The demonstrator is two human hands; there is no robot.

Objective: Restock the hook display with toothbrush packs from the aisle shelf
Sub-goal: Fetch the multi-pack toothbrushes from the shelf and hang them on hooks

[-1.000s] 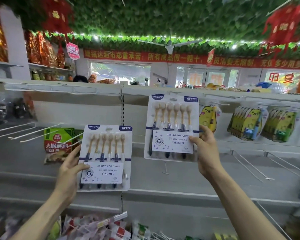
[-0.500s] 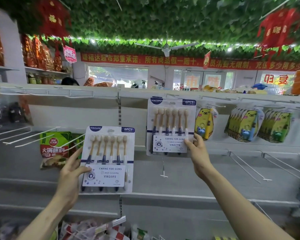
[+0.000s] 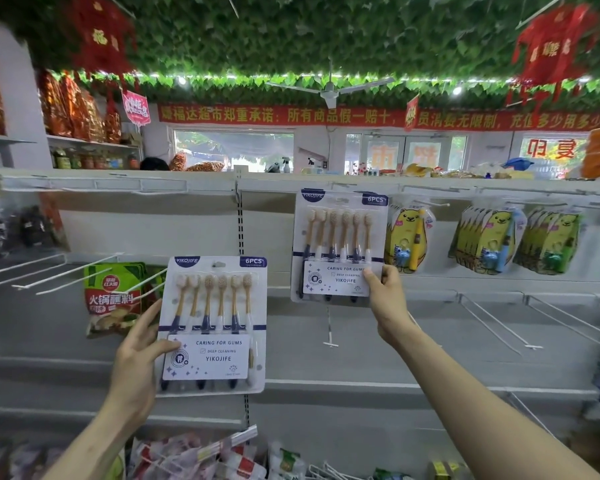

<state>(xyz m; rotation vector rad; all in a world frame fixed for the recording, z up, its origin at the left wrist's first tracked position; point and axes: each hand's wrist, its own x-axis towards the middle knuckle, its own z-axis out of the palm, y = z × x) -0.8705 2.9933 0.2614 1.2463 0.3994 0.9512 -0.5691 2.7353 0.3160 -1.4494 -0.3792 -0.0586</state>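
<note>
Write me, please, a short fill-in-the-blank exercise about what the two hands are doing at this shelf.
1. The left hand grips a toothbrush pack whose top corner reads ____ PCS.
2. The right hand pinches a second pack at its lower ____ corner.
3. A green pouch hangs on a hook to the ____ of the left hand's pack.

Missing words: 6; right; left.

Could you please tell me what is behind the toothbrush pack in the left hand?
Behind the lower toothbrush pack, the slotted shelf upright shows above and below it. White hook wires reach behind its left edge. The rest is covered.
</note>
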